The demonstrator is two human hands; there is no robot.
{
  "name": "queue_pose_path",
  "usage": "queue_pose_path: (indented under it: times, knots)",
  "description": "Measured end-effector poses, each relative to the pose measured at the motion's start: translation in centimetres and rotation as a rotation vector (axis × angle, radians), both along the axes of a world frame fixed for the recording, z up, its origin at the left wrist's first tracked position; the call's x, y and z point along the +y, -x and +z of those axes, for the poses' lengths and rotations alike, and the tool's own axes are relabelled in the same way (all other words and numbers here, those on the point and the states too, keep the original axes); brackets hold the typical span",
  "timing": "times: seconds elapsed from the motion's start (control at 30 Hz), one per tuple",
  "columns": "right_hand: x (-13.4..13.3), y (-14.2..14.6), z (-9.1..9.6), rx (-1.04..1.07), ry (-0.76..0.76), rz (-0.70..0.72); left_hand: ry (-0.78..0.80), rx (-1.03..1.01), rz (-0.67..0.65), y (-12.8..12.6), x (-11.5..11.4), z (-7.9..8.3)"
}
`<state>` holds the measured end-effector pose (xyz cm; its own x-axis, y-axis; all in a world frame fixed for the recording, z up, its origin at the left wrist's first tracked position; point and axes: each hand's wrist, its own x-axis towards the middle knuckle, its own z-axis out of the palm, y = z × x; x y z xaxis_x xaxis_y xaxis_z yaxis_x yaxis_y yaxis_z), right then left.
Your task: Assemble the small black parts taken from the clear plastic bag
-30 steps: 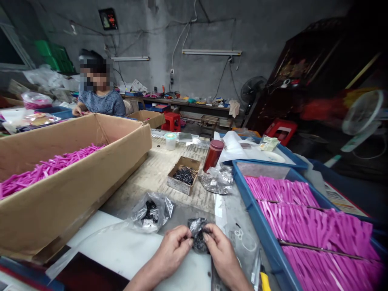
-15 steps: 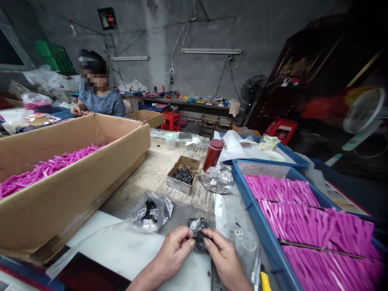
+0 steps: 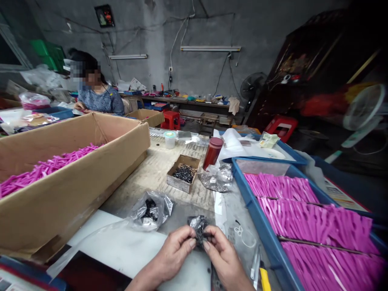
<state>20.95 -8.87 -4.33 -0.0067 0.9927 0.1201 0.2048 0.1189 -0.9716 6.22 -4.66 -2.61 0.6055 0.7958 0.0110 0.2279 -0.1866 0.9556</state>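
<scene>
A small clear plastic bag (image 3: 198, 225) of dark pieces is pinched between my two hands at the near edge of the table. My left hand (image 3: 177, 246) grips its left side between thumb and forefinger. On the right side, my right hand (image 3: 222, 250) pinches it the same way. Left of the hands lies a second plastic bag (image 3: 153, 212), opened, with black pieces inside. Beyond them stands a small cardboard box (image 3: 183, 173) of small dark parts. What exactly the held bag contains is too small to make out.
A long cardboard box (image 3: 75, 190) with pink strips stands at left. At right, a blue tray (image 3: 263, 230) holds rows of pink pieces. A dark red canister (image 3: 213, 153) and a silvery bag (image 3: 218, 178) stand farther back. A yellow-handled tool (image 3: 264, 278) lies near the tray. A person (image 3: 100, 97) sits across.
My hands keep their pinch on the plastic bag, with only a slight shift of the fingers. Across the table, the person's head has turned and lowered toward the left.
</scene>
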Motion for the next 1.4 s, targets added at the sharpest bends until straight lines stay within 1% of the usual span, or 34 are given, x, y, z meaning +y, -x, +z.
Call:
queue_pose_path:
  times: [0.23,0.5,0.73,1.03,1.4]
  knots:
    - [-0.1,0.3,0.0,0.044,0.039,0.058,-0.012,0.016,-0.019,0.0,-0.1,-0.1]
    - [-0.2,0.4,0.0,0.063,0.054,0.068,-0.029,0.016,-0.034,0.0,-0.1,0.2]
    - [-0.2,0.1,0.0,0.024,0.053,0.092,-0.061,0.042,-0.045,0.1,-0.2,0.1]
    - [-0.3,0.1,0.6,-0.024,0.052,0.098,-0.08,0.054,-0.053,0.1,-0.1,0.3]
    - [-0.2,-0.1,1.3,-0.087,0.065,0.13,-0.165,0.136,-0.065,0.1,-0.1,0.5]
